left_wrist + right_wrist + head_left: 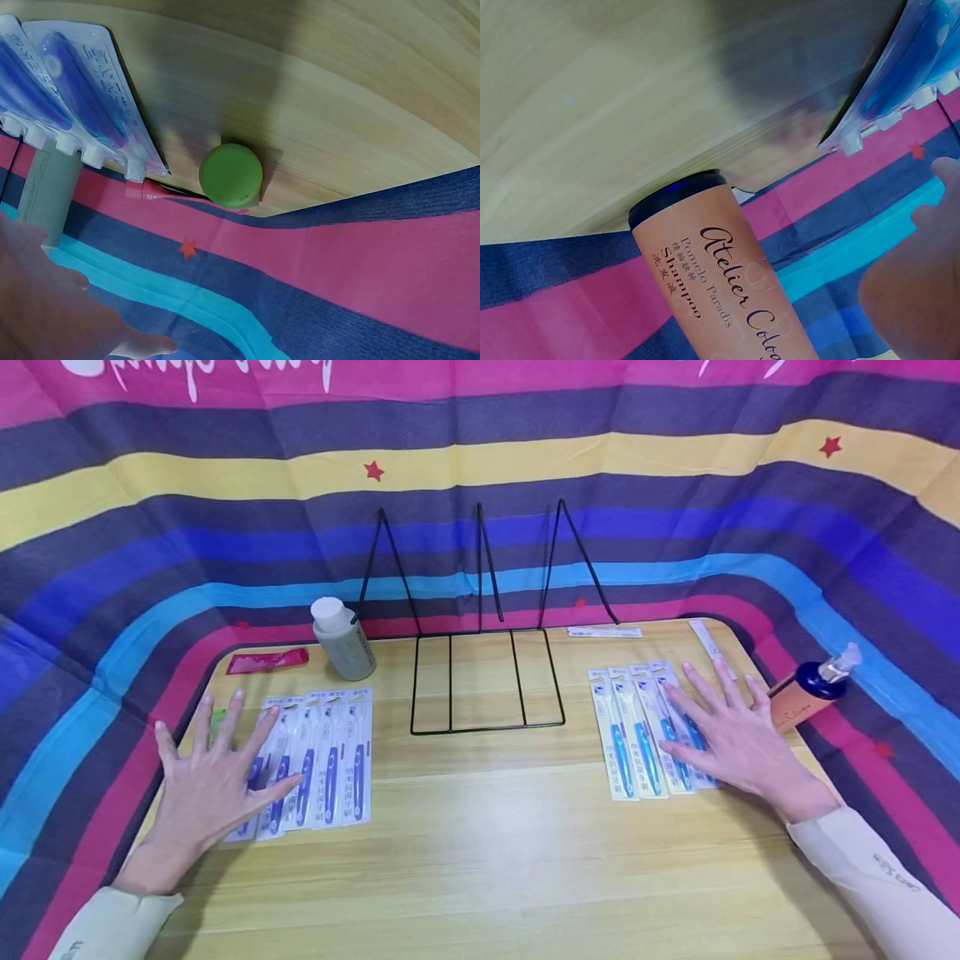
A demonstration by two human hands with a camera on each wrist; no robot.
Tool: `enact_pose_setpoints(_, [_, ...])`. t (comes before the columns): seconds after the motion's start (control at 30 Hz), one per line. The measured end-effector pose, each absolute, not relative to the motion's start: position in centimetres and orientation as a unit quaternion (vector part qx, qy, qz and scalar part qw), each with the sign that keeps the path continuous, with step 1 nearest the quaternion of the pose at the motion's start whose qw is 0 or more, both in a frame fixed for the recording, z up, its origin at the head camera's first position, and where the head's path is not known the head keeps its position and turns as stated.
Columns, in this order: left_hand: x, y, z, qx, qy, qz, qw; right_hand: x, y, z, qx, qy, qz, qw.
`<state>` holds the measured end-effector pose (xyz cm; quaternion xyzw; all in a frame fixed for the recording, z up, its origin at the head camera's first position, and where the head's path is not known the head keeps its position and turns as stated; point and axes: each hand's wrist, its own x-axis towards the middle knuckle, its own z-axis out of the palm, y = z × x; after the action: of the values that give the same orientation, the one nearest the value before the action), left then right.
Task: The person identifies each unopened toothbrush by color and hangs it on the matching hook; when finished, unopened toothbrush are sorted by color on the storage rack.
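Observation:
My left hand (206, 785) hovers with fingers spread over the left part of a row of packaged toothbrushes (330, 768) with dark blue handles, hiding some of them. On the other side, my right hand (731, 739) is spread the same way above the right edge of packaged toothbrushes (641, 735) with light blue handles. Neither hand holds anything; whether the fingertips touch the packs I cannot tell. Beside the right hand stands an orange shampoo bottle (712, 277) with a dark pump top. A green round object (231, 175) stands near the left hand.
A black wire rack (489, 727) stands at the back middle of the wooden table. Left of it are a grey bottle (345, 647) with a white cap and a dark pink tube (267, 661). Slim white packets (604, 632) lie at the back right. Striped cloth (465, 468) surrounds the table.

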<state>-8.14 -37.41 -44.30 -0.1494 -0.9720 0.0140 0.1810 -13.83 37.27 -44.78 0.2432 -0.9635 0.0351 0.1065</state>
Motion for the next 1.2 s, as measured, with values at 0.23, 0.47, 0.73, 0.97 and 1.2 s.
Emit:
enact_pose_setpoints(0.23, [-8.3, -36.6, -44.4, -0.120, -0.982, -0.006, 0.143, -13.9, 36.9, -44.9, 0.245, -0.961, 0.050, 0.116])
enact_pose_setpoints(0.47, [-10.4, -32.3, -42.6, -0.074, -0.992, -0.073, 0.070, -13.9, 36.8, -44.9, 0.211, -0.967, 0.124, 0.071])
enact_pose_setpoints(0.73, [-14.2, -25.0, -41.8, -0.144, -0.977, -0.154, 0.044, -14.5, 37.0, -44.6, 0.117, -0.952, 0.281, -0.007])
enact_pose_setpoints(0.97, [-17.1, -21.6, -43.2, -0.194, -0.965, -0.177, 0.001, -15.1, 37.6, -44.7, 0.023, -0.928, 0.366, -0.064])
enact_pose_setpoints(1.2, [-18.7, -20.0, -44.5, -0.173, -0.958, -0.209, -0.093, -14.8, 38.2, -45.2, -0.055, -0.926, 0.366, -0.080])
